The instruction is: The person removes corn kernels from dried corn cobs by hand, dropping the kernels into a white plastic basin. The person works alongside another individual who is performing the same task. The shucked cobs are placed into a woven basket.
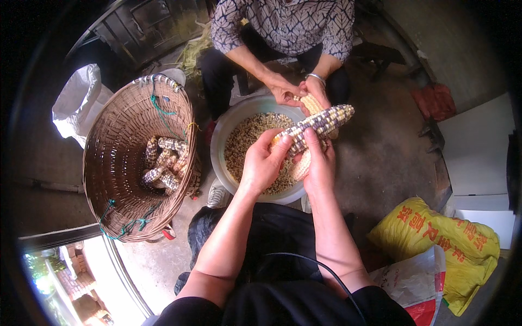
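A dried ear of purple, white and yellow corn (324, 122) slants over the basin, its tip up and to the right. Around its lower left end my left hand (263, 161) is closed, thumb on the kernels. My right hand (320, 165) grips the ear's middle with its thumb on top. A pale, stripped corncob (301, 166) lies beneath the ear, against the fingers of my right hand. Below both hands, a wide basin (219, 150) holds many loose kernels (244, 150) in mixed colours.
Opposite me, a seated person's hands (287, 91) hold a pale yellow ear (312, 105) over the basin's far rim. At left, a tilted wicker basket (118, 163) contains several ears (167, 163). A white sack (77, 106) stands behind it. Yellow printed sacking (436, 240) lies at right.
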The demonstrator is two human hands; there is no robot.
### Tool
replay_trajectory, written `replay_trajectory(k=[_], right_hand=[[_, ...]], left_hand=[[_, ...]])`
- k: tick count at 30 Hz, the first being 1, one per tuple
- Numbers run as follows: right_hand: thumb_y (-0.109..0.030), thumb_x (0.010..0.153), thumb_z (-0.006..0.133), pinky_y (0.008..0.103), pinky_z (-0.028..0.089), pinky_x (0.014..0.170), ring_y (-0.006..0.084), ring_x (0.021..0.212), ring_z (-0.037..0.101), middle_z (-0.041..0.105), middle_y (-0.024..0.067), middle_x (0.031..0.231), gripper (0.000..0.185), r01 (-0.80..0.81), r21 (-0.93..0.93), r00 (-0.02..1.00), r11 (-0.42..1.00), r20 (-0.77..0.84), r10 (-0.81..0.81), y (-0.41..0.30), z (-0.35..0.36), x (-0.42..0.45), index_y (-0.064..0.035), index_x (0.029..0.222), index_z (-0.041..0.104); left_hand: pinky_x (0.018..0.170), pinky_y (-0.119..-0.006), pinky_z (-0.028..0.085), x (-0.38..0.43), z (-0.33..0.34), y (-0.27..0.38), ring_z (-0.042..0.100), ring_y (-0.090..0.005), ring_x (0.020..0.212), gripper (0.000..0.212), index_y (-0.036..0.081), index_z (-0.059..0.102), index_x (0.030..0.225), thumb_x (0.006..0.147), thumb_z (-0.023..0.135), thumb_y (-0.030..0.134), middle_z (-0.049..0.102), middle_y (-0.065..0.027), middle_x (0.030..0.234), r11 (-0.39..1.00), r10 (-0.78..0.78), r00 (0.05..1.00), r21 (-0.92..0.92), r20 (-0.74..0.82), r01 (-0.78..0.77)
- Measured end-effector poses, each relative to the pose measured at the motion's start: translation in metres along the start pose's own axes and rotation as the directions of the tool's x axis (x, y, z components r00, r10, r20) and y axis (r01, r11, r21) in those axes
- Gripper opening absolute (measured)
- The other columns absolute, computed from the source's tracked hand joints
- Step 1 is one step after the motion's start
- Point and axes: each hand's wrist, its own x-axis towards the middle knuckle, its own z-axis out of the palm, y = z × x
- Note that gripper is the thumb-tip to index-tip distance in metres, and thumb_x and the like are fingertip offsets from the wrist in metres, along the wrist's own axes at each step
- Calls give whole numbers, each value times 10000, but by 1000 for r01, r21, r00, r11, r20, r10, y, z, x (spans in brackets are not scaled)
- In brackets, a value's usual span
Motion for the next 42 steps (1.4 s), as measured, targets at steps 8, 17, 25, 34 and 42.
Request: replay_trajectory(k=[8,17,25,34,42], right_hand=[[-260,815,701,192,458,478,85,623,570,593,35,899,405,-16,-24,1000,1000,11,16,-5,2,-5,-48,1097,502],[-226,832,682,192,448,474,83,600,558,600,35,877,365,7,-38,1000,999,26,-6,-2,2,-3,-41,1092,506],[-244,830,681,202,460,460,95,601,567,602,43,893,367,-38,26,999,999,-15,38,1,1,-1,-47,1091,513],[-435,799,677,240,438,465,99,577,528,583,-2,841,407,-307,124,952,944,51,302,4,-11,7,-124,1033,559],[-431,785,693,261,445,469,101,553,507,552,-7,834,407,-393,185,919,901,81,385,-1,-11,9,-139,1028,548]], left_hand=[[496,-197,375,-1,-3,-1,471,-35,603,398,53,577,1117,963,444,396,551,29,739,975,-115,993,-191,12,115],[541,-207,405,-1,5,1,488,-56,611,337,20,595,1094,918,564,306,585,-3,766,997,-13,998,-72,-65,8],[597,-197,403,1,-1,-1,492,-52,682,302,32,586,1116,958,459,256,586,4,831,977,-21,998,-213,-53,9],[823,-234,434,-1,-5,11,555,-99,898,251,27,557,1133,919,482,134,605,-36,988,960,24,999,-277,-48,-36],[806,-266,477,3,-10,3,559,-116,935,427,34,410,1277,872,544,47,572,-63,1058,890,95,994,-444,-48,-107]])
